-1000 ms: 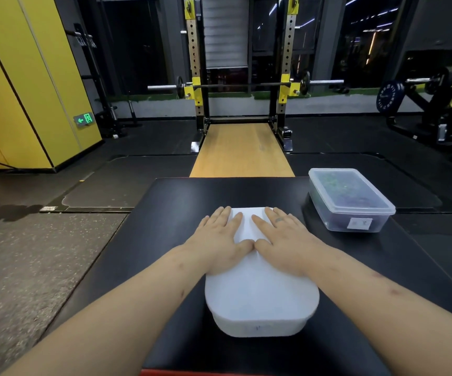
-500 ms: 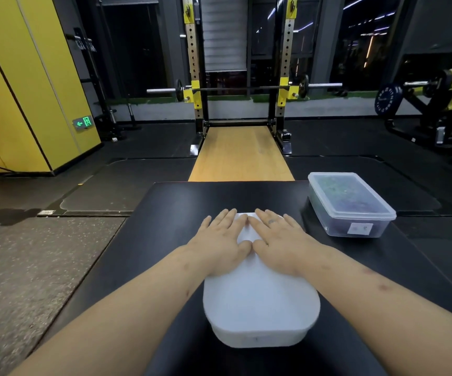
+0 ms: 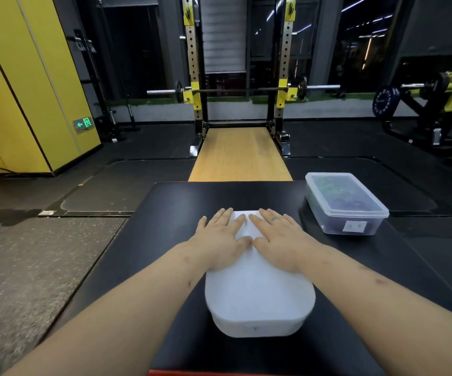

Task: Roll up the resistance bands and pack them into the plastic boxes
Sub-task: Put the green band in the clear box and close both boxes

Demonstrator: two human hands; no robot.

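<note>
Beyond the black table [image 3: 165, 213], a squat rack [image 3: 192, 77] with a loaded barbell [image 3: 246, 90] over a wooden platform [image 3: 239, 156]; to the left, a yellow wall [image 3: 29, 90] with a green exit sign [image 3: 83, 122]; far right, a weight plate [image 3: 385, 101] on a yellow machine. At the table's far right corner, well apart from the hands, a clear plastic box [image 3: 347, 204], lidded, with dark contents too blurred to make out and a pale label on its near side.

At the table's middle, a white plastic box [image 3: 260, 299], lid on, long axis pointing straight away from the wearer toward the rack, short rounded end nearest the camera. Contents hidden by the opaque lid; far half of the lid hidden under the hands.

Laid flat on that far half, left hand [image 3: 219, 242] and right hand [image 3: 282, 240] side by side, fingers straight and spread, thumbs touching, gripping nothing.

Little changed from a second ago: palms on the same part of the lid, forefingers drawn slightly closer together.
</note>
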